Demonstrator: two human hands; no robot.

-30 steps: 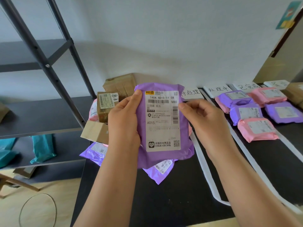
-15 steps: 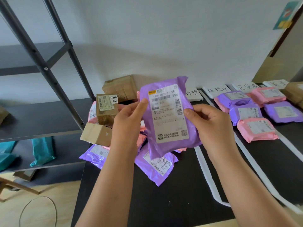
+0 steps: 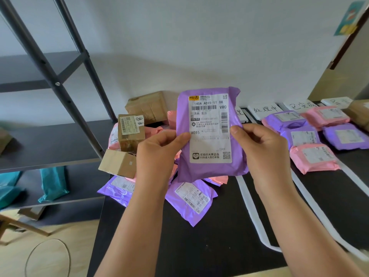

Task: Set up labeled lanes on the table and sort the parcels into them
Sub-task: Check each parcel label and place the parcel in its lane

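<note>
The purple mailer (image 3: 209, 132) is held upright above the unsorted pile (image 3: 189, 198) at the left end of the desk (image 3: 219, 246). The left hand (image 3: 157, 154) and right hand (image 3: 259, 148) each pinch a side edge between fingers and thumb. Such light pinches could let the slick film slip down into the pile, and a misread label could send it past the white tape strip (image 3: 246, 196) into the wrong lane.

The held parcel (image 3: 209, 168) is wrapped in purple, and its white label (image 3: 209, 126) is printed with black barcodes and text. The worktop (image 3: 199, 246) is finished in black and crossed by white strips (image 3: 251, 212). The sorted parcels (image 3: 313, 158) are coloured pink and purple, the boxes (image 3: 130, 129) plain brown, and the bags (image 3: 53, 182) on the grey shelf (image 3: 50, 142) teal.
</note>
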